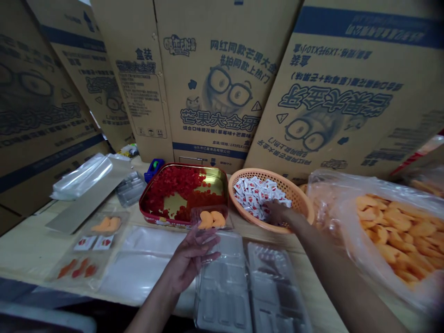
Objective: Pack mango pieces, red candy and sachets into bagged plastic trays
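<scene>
My left hand [194,259] holds the edge of a clear plastic tray, and two orange candy pieces [212,219] lie in that tray's upper compartment. The tray's top overlaps the rim of a red and gold tin [222,185] holding red candies [173,185]. To the right, my right hand [275,212] reaches into an orange perforated basket [307,203] among small white packets [253,192]; its fingertips are hidden there. Stacked clear trays [224,296] lie below my left hand, with more trays [277,286] to their right.
A filled tray [85,243] and clear plastic bags [138,263] lie at left. A blue tape dispenser [152,170] stands behind the tin. A bag of orange candies [405,231] sits at right. Cardboard boxes [215,88] line the back.
</scene>
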Demonstrator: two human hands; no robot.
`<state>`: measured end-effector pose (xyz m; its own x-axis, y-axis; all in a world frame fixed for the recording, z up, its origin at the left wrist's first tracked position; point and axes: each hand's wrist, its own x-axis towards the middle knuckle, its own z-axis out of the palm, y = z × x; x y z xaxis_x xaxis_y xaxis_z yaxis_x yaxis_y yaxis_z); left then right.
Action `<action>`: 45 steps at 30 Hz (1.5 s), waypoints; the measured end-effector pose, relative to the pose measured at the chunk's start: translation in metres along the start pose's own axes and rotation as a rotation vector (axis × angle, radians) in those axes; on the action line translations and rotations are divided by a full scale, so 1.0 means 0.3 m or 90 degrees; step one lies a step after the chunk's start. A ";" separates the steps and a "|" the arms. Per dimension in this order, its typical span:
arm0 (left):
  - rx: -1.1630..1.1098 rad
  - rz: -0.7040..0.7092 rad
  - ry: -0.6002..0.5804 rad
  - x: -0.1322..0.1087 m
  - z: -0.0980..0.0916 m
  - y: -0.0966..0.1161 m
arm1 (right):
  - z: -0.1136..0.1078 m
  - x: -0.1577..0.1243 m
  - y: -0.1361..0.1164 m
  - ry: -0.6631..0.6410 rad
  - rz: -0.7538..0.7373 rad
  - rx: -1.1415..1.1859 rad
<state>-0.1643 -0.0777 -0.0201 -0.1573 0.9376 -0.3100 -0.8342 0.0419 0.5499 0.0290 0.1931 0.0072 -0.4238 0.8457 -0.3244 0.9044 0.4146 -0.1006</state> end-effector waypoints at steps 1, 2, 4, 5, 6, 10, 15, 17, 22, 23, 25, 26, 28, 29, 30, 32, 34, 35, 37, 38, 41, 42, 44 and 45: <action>-0.002 0.005 -0.002 0.001 -0.008 0.006 | 0.009 0.009 0.007 -0.016 -0.006 0.008; -0.002 0.011 -0.004 0.002 -0.015 0.011 | 0.019 0.014 0.009 -0.032 -0.016 0.019; 0.001 0.025 -0.002 0.006 -0.026 0.017 | 0.037 0.015 0.004 -0.062 -0.039 0.053; 0.006 0.031 0.001 0.009 -0.030 0.020 | 0.044 0.015 0.002 -0.076 -0.047 0.073; 0.012 0.034 0.005 0.012 -0.034 0.023 | 0.048 0.015 0.000 -0.087 -0.052 0.095; 0.033 0.035 0.013 0.025 -0.045 0.033 | 0.046 0.017 0.005 -0.091 -0.044 0.192; 0.037 0.027 0.015 0.038 -0.052 0.039 | 0.025 0.009 0.013 -0.045 -0.045 0.283; 0.034 0.027 0.021 0.041 -0.052 0.039 | 0.007 0.005 0.007 -0.017 -0.052 0.302; 0.013 0.025 -0.001 0.043 -0.040 0.037 | -0.067 -0.038 -0.076 0.063 -0.101 0.351; 0.009 0.024 -0.018 0.045 -0.038 0.036 | -0.079 -0.059 -0.111 0.068 -0.123 0.374; 0.000 0.027 -0.053 0.050 -0.035 0.032 | -0.089 -0.111 -0.198 0.051 -0.181 0.433; -0.007 0.029 -0.069 0.054 -0.034 0.029 | -0.086 -0.140 -0.248 0.027 -0.211 0.455; -0.028 0.044 -0.087 0.059 -0.032 0.021 | -0.065 -0.192 -0.349 -0.004 -0.269 0.458; -0.039 0.053 -0.089 0.060 -0.031 0.018 | -0.049 -0.212 -0.397 -0.006 -0.286 0.439; -0.046 0.062 -0.088 0.060 -0.029 0.015 | -0.033 -0.227 -0.441 -0.002 -0.302 0.409; -0.042 0.072 -0.077 0.055 -0.024 0.011 | -0.003 -0.245 -0.513 0.006 -0.337 0.325; -0.020 0.068 -0.067 0.045 -0.019 0.013 | 0.012 -0.253 -0.562 0.002 -0.400 0.236; -0.010 0.064 -0.067 0.039 -0.017 0.014 | 0.013 -0.257 -0.579 -0.003 -0.433 0.202; -0.004 0.054 -0.075 0.028 -0.017 0.020 | 0.002 -0.264 -0.597 -0.011 -0.488 0.170; -0.009 0.053 -0.082 0.023 -0.020 0.023 | -0.006 -0.266 -0.598 -0.011 -0.499 0.169; -0.016 0.058 -0.084 0.012 -0.034 0.034 | -0.027 -0.264 -0.567 0.031 -0.467 0.227; -0.012 0.060 -0.079 0.009 -0.040 0.039 | -0.028 -0.259 -0.549 0.056 -0.445 0.258; 0.001 0.063 -0.070 0.003 -0.050 0.051 | -0.018 -0.250 -0.514 0.111 -0.405 0.326; 0.006 0.066 -0.071 0.000 -0.054 0.057 | -0.008 -0.249 -0.500 0.135 -0.394 0.357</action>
<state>-0.1872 -0.0825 -0.0233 -0.1821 0.9695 -0.1638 -0.8112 -0.0540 0.5823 -0.0750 0.0685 0.0489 -0.7987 0.5899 0.1187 0.3745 0.6416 -0.6694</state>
